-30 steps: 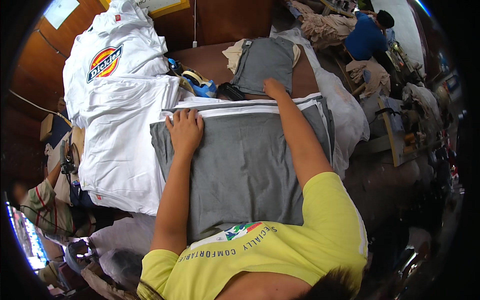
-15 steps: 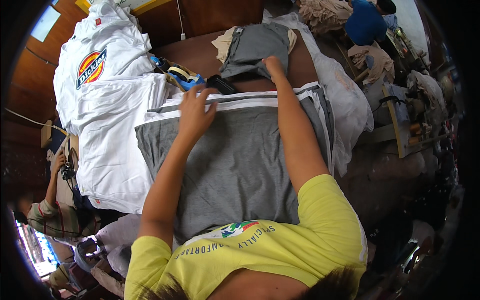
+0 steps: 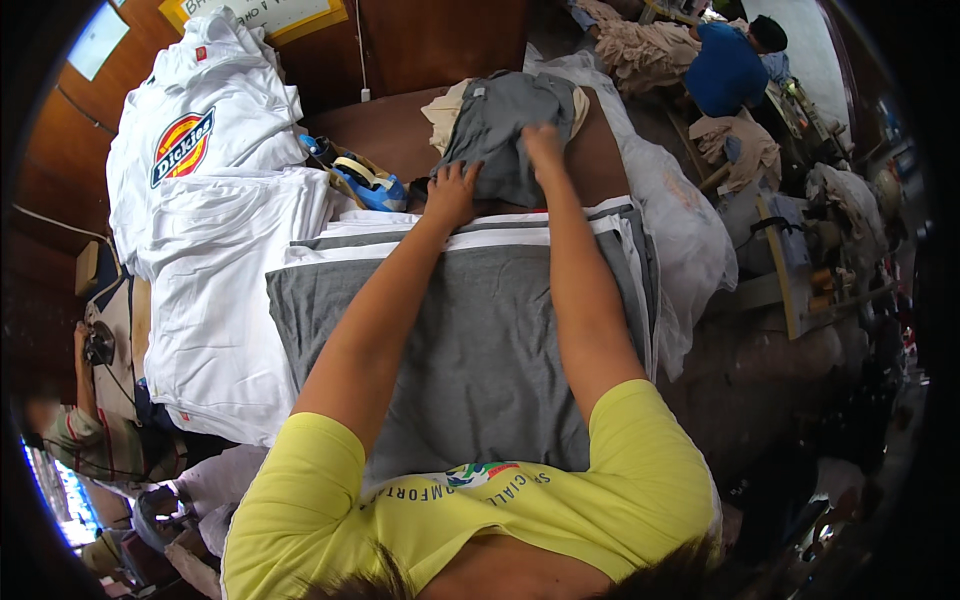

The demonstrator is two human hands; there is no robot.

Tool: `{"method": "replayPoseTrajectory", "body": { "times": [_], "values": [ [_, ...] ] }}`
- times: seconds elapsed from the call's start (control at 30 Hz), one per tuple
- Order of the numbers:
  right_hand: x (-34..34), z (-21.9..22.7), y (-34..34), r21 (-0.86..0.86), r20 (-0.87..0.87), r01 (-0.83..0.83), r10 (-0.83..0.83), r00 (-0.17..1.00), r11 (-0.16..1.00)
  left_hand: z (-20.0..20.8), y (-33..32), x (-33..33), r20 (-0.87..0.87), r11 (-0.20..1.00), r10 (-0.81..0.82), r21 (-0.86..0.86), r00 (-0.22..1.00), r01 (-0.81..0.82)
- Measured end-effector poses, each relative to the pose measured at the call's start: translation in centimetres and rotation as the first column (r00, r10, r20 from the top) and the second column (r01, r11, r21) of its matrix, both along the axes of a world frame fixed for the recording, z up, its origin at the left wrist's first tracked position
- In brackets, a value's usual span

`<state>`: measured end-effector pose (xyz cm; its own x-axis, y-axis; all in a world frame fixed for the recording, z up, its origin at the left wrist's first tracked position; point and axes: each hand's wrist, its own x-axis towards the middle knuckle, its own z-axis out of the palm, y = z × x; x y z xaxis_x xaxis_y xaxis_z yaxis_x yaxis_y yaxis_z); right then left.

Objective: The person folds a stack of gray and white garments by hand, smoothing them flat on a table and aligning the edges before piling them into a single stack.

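A dark grey folded garment (image 3: pixel 500 105) lies rumpled on the far part of the brown table, over a beige cloth (image 3: pixel 443 118). My right hand (image 3: pixel 543 150) is closed on the grey garment's upper side, slightly blurred. My left hand (image 3: pixel 453 195) rests at its near left edge, fingers spread and pointing away from me. Beneath my forearms is a stack of grey and white fabric, with a large grey piece (image 3: pixel 480 340) on top. The stack's near end is hidden behind my shirt.
Left of the stack lies a pile of white shirts (image 3: pixel 220 280). A blue tape dispenser (image 3: pixel 370 185) stands beside my left hand. Clear plastic sheeting (image 3: pixel 690 240) drapes over the table's right edge. One person (image 3: pixel 725 70) sits far right, another (image 3: pixel 100 440) is at left.
My left hand has moved away from me and to the right, from above the stack onto the grey garment. The garment's near edge has shifted closer to the stack and it looks more rumpled.
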<state>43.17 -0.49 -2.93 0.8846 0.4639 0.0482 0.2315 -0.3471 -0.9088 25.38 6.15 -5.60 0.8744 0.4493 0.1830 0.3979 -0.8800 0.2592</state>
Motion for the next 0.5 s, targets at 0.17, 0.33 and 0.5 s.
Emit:
{"method": "replayPoseTrajectory", "body": {
  "times": [0.17,0.33,0.5],
  "values": [
    [-2.6,14.2,-4.1,0.981,-0.196,0.103,0.801,0.566,0.167,5.6,-2.9,-0.1,0.517,1.000,0.024,-0.020,0.856,-0.017],
    [-6.8,25.2,-14.5,0.991,0.125,-0.028,0.856,0.501,-0.128,10.4,-1.1,-1.3,0.636,0.953,0.273,-0.079,0.722,-0.291],
    [-2.1,27.4,-24.5,0.985,-0.110,0.169,0.694,0.712,-0.017,22.7,1.7,-9.1,0.870,0.981,-0.122,0.180,0.478,-0.077]
  ]
}}
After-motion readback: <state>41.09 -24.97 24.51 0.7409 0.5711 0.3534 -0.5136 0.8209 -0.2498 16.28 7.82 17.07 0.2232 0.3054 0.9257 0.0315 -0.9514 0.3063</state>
